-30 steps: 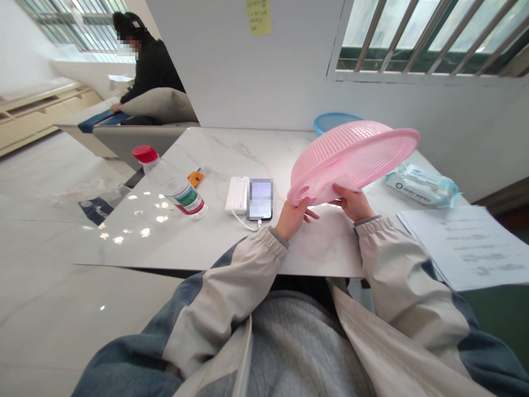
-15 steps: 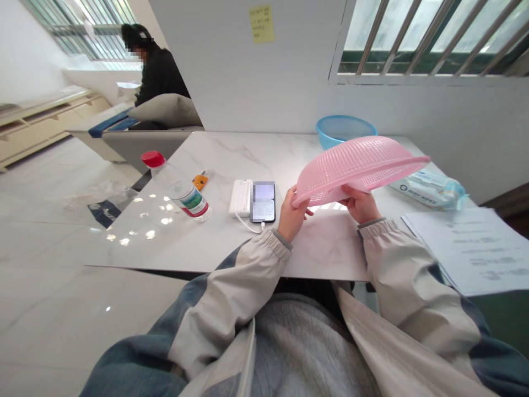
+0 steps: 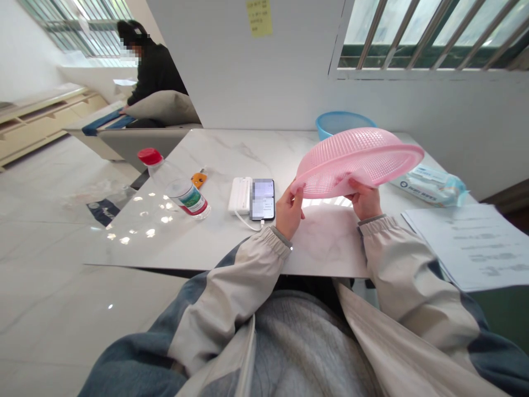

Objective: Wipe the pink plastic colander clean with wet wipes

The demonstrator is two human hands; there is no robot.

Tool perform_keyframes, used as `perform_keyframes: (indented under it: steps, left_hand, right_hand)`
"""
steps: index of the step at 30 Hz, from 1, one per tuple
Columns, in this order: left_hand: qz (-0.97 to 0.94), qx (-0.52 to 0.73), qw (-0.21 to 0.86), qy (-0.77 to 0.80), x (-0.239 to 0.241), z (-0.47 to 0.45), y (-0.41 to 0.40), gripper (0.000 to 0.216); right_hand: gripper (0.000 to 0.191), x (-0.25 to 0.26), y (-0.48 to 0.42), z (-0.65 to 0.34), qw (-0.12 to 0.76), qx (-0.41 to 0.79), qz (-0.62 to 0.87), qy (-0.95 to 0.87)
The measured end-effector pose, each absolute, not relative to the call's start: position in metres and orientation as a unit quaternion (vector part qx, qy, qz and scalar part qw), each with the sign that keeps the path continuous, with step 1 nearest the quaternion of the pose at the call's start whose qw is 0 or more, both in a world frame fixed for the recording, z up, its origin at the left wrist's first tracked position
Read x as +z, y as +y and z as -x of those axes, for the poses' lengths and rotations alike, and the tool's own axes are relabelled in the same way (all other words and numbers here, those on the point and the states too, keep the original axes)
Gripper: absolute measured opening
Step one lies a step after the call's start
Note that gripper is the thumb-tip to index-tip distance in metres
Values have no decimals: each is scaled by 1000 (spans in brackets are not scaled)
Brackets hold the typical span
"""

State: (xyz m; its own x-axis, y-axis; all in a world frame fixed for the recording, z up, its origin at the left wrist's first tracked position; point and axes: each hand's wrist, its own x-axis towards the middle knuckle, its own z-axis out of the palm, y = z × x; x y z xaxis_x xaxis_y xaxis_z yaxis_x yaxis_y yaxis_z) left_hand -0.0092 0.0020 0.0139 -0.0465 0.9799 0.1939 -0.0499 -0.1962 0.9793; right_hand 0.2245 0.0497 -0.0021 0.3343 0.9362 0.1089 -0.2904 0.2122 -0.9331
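Observation:
A pink mesh basket (image 3: 355, 154) is held up tilted above the table, its perforated inside partly turned toward me. My left hand (image 3: 289, 212) pinches its left rim between thumb and fingers. On the near side, my right hand (image 3: 366, 201) grips the rim, thumb on top; some of its fingers are hidden behind the plastic. Behind the pink basket stands a blue basket (image 3: 345, 122), partly covered by it. Left of my left hand lies a phone (image 3: 263, 201) with its screen lit, beside a white power bank (image 3: 238, 196) joined to it by a short cable.
On the left stands a clear bottle with a red cap (image 3: 182, 190), near an orange key holder (image 3: 199, 180). A wipes pack (image 3: 432, 184) and printed papers (image 3: 475, 242) lie right on the white table (image 3: 231, 146). A person in black (image 3: 157, 71) sits beyond, far left.
The pink basket has tilted, showing more of its inside, and its right end has shifted slightly left. Both hands still grip the rim.

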Motion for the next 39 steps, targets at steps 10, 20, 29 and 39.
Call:
perform_keyframes:
  steps: [10, 20, 29, 39]
  left_hand:
    - [-506, 561, 497, 427, 12, 9, 4, 60]
    - [-474, 550, 556, 405, 6, 6, 8, 66]
    - [-462, 542, 577, 399, 7, 5, 9, 61]
    - [-440, 526, 627, 369, 6, 4, 10, 54]
  right_hand:
    - [32, -7, 51, -229, 676, 453, 425, -397]
    - [33, -5, 49, -230, 664, 459, 425, -409]
    - [30, -4, 50, -230, 671, 472, 415, -394]
    - [30, -4, 49, -230, 673, 475, 405, -396]
